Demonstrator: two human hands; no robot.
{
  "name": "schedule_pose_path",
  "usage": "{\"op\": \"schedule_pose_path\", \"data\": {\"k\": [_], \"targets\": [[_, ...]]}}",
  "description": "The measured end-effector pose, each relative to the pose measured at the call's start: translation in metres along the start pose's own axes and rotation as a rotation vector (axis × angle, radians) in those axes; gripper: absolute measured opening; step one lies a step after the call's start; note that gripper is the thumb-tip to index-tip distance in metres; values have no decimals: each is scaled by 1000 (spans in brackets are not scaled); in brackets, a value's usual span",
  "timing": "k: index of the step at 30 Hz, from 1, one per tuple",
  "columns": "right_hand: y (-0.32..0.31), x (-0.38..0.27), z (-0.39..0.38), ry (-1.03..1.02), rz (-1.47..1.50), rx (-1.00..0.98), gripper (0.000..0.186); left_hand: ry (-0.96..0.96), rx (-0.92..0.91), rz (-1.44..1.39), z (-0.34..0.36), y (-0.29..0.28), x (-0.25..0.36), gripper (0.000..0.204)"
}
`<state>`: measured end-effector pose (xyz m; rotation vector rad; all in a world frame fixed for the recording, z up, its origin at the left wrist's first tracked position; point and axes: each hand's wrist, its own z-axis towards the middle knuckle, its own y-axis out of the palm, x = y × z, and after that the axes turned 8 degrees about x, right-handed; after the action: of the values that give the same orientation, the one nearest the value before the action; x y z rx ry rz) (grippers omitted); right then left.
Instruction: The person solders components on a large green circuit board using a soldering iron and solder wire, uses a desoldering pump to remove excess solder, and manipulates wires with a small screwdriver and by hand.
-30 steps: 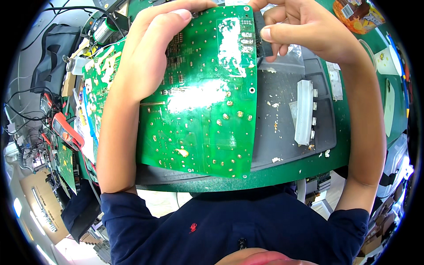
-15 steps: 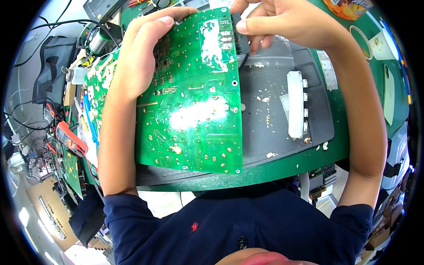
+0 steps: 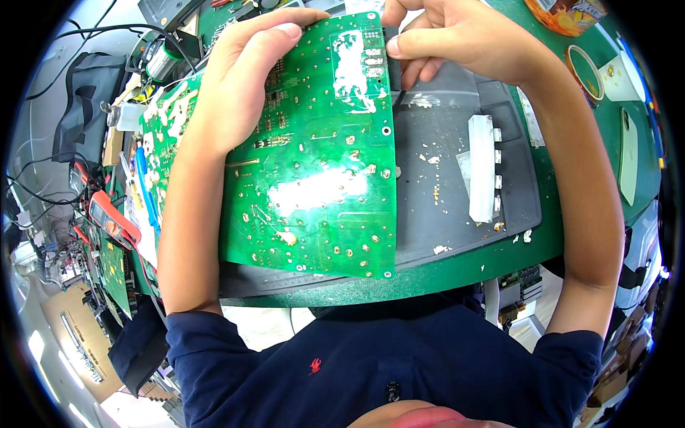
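Observation:
A large green circuit board, solder side up, is held over a dark grey mat. My left hand grips its far left part, with the thumb on the upper face and the other fingers partly out of sight around the far edge. At the far right edge of the board, my right hand pinches a black part between thumb and fingers. Most of that part is now behind the board's edge, so its exact kind and whether it is seated cannot be told. White residue covers the board near it.
On the grey mat lie crumbs and a long white block with tabs. At left are a red multimeter, a solder spool and another board. A tape roll and phone-shaped pale object lie right.
The board has shifted slightly to the right with my left hand. The black part has gone further behind the board's right edge, its row of pins no longer showing.

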<state>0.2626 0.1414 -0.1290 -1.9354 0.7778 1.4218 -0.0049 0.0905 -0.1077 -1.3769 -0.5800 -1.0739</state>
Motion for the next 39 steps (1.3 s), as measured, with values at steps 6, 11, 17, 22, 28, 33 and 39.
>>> {"op": "schedule_pose_path", "data": {"k": [6,11,17,22,28,33,39], "targets": [[0,-1,-1,49,14,8,36,20,14,8,-2,2,-2,51],[0,-6,-4,21,127,-46,36,30,10,-11,-2,3,-2,48],[1,-3,-2,53,86,23,33,-59,46,83,-5,4,12,44],[-1,2,-1,47,121,37,32,23,20,-8,-10,2,11,41],[-5,-1,-2,53,34,69,32,11,59,33,1,8,-10,39],[-3,-3,-4,52,17,56,31,22,104,119,2,12,-6,38],[-3,-26,-15,-35,-134,233,21,136,94,104,-8,11,-1,36]]}}
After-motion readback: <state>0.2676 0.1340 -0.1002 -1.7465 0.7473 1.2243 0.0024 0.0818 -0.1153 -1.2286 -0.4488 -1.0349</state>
